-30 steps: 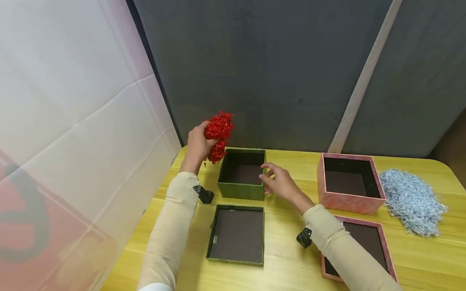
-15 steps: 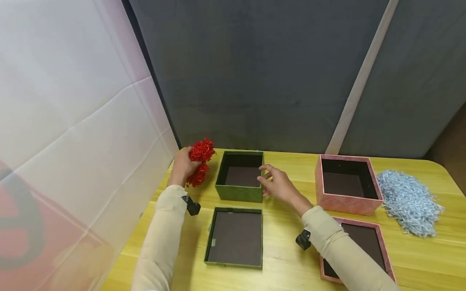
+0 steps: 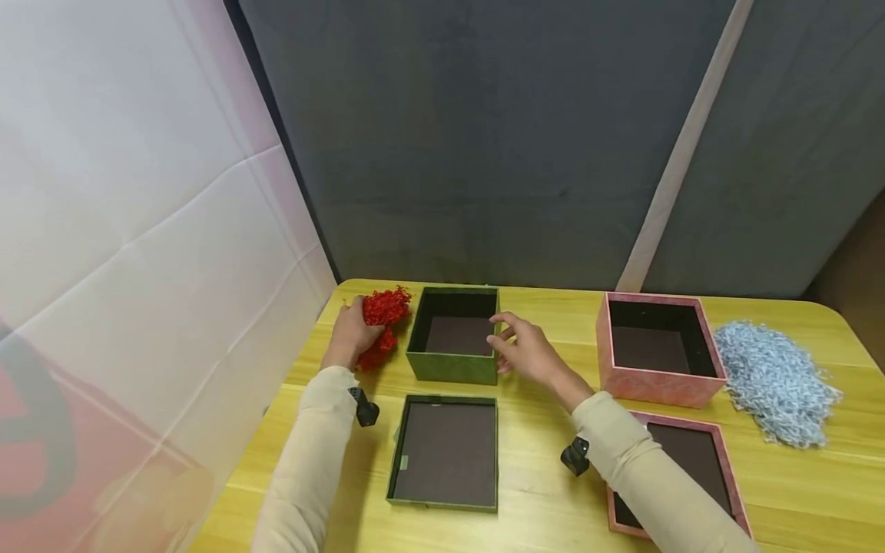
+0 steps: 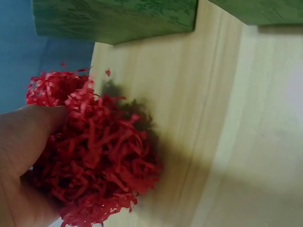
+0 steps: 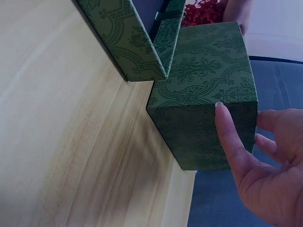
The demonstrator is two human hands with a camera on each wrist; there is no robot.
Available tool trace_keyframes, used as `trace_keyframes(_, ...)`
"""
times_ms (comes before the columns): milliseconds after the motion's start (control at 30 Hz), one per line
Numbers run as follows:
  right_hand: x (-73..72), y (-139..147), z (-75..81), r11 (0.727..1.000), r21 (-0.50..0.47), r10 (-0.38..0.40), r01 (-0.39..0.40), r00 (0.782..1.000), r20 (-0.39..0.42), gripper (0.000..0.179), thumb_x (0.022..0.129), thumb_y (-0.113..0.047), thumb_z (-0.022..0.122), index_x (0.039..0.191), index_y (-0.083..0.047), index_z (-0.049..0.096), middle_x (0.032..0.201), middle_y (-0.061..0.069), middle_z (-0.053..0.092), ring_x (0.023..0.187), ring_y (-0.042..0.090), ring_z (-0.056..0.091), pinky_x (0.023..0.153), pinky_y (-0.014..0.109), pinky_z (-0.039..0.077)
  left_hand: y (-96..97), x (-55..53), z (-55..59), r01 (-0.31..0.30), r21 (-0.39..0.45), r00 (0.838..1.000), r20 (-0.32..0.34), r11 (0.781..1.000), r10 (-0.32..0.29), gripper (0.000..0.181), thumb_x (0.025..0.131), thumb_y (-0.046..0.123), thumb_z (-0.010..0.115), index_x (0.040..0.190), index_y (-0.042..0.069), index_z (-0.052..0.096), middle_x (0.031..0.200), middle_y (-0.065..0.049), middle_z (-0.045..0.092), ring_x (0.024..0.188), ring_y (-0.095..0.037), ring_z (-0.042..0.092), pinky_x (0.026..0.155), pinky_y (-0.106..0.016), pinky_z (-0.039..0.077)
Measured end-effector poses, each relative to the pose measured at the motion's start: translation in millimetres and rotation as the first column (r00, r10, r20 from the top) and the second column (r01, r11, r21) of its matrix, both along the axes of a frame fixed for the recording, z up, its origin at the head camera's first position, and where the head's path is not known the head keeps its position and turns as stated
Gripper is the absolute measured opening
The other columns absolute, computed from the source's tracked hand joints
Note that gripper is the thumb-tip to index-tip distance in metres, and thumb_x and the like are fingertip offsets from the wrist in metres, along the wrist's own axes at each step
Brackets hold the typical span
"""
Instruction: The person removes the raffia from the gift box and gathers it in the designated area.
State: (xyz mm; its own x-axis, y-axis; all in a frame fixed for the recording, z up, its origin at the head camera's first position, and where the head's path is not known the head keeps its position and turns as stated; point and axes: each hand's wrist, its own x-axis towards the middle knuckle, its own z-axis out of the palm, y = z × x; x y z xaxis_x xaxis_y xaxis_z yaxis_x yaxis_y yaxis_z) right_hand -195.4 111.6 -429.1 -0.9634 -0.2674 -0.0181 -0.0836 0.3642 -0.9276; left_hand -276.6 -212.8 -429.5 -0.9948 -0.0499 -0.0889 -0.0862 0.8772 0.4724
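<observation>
In the head view my left hand (image 3: 353, 334) grips a clump of red shredded paper (image 3: 385, 309), low over the table just left of the green box (image 3: 452, 369). The left wrist view has the thumb pressed into the red shreds (image 4: 102, 156); the other fingers are mostly hidden. My right hand (image 3: 528, 349) is at the box's right side, fingers loosely bent, not wrapped round it. Seen from the right wrist, the thumb (image 5: 229, 135) reaches the edge of the patterned green box (image 5: 199, 71), and the other fingers lie by its side wall, partly hidden.
A green lid (image 3: 448, 453) lies inside up in front of the green box. To the right stand a pink box (image 3: 660, 388) and its lid (image 3: 726, 461), partly under my right forearm. Light blue shredded paper (image 3: 777, 384) is heaped beside them. A pale sheet (image 3: 173, 230) hangs at left.
My left hand has come down and left with the red shredded paper, from above the green box's left edge to near the table. My right hand has stayed at the box's side.
</observation>
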Motion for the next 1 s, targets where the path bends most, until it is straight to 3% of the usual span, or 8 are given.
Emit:
trace_keyframes(233,-0.1,0,-0.5,1.0,0.012,-0.001,0.001,1.0,0.002,0.045,0.106,-0.012,0.06,0.148,-0.001,0.048,0.115,0.023,0.064,0.067,0.022,0.07,0.07,0.05,0.062,-0.8,4.4,-6.5,0.0,-0.042,0.998,0.056,0.999,0.002,0.077,0.098,0.018,0.069,0.16,-0.002,0.027,0.153,-0.038,0.033,0.14,-0.054,0.038,0.116,-0.062,0.032)
trace_keyframes(400,1.2,1,2.5,1.0,0.014,-0.002,0.002,1.0,-0.006,0.045,0.106,-0.012,0.06,0.148,-0.001,0.048,0.115,0.023,0.064,0.067,0.023,0.07,0.069,0.05,0.062,6.7,10.0,0.6,0.009,-0.177,0.996,0.087,0.984,0.007,0.084,0.094,0.033,0.076,0.16,0.005,0.033,0.157,-0.034,0.033,0.141,-0.055,0.037,0.113,-0.076,0.02)
trace_keyframes(467,1.3,2,2.7,1.0,0.013,-0.002,0.003,1.0,-0.009,0.044,0.106,-0.012,0.06,0.147,-0.002,0.049,0.115,0.023,0.064,0.067,0.023,0.07,0.069,0.05,0.062,14.5,13.9,9.0,0.035,-0.232,0.998,0.066,0.972,-0.021,0.083,0.092,0.036,0.078,0.158,0.005,0.038,0.157,-0.032,0.035,0.142,-0.053,0.038,0.112,-0.078,0.017)
trace_keyframes(567,1.5,2,1.6,1.0,0.013,-0.012,0.012,1.0,-0.013,0.043,0.106,-0.012,0.06,0.147,-0.003,0.05,0.115,0.023,0.064,0.067,0.024,0.071,0.069,0.049,0.062,33.6,22.8,22.5,0.088,-0.236,0.994,-0.044,0.968,-0.101,0.07,0.095,0.031,0.074,0.153,0.003,0.047,0.157,-0.03,0.039,0.143,-0.048,0.039,0.112,-0.077,0.017)
trace_keyframes(633,1.9,3,0.5,1.0,0.013,-0.019,0.019,1.0,-0.013,0.043,0.106,-0.012,0.06,0.147,-0.004,0.05,0.115,0.023,0.064,0.069,0.028,0.071,0.069,0.05,0.062,51.1,31.9,30.1,0.142,-0.198,0.975,-0.142,0.97,-0.172,0.058,0.099,0.027,0.068,0.149,0.003,0.052,0.156,-0.028,0.042,0.143,-0.045,0.041,0.11,-0.074,0.023)
trace_keyframes(733,2.0,3,-1.2,1.0,0.018,-0.023,0.023,1.0,-0.016,0.043,0.106,-0.014,0.06,0.148,-0.005,0.05,0.116,0.022,0.063,0.077,0.034,0.072,0.069,0.052,0.061,79.1,47.6,34.5,0.245,-0.149,0.925,-0.26,0.958,-0.277,0.046,0.104,0.026,0.06,0.145,0.005,0.058,0.155,-0.024,0.046,0.142,-0.039,0.046,0.106,-0.067,0.031)
trace_keyframes(867,2.1,4,-2.7,0.998,0.056,-0.014,0.016,0.999,-0.037,0.046,0.108,-0.017,0.057,0.151,-0.006,0.047,0.119,0.022,0.062,0.084,0.041,0.07,0.066,0.05,0.06,111.6,68.7,29.6,0.359,-0.151,0.88,-0.273,0.921,-0.388,0.041,0.107,0.03,0.057,0.14,0.007,0.063,0.153,-0.019,0.052,0.14,-0.034,0.05,0.105,-0.063,0.035)
trace_keyframes(1000,3.9,4,-3.3,0.994,0.109,0.028,-0.021,0.998,-0.061,0.054,0.111,-0.022,0.051,0.16,-0.009,0.034,0.125,0.023,0.059,0.085,0.04,0.069,0.064,0.04,0.059,128.9,80.6,18.6,0.373,-0.233,0.87,-0.247,0.898,-0.426,0.04,0.107,0.033,0.057,0.137,0.008,0.066,0.145,-0.015,0.06,0.134,-0.033,0.056,0.108,-0.067,0.034)
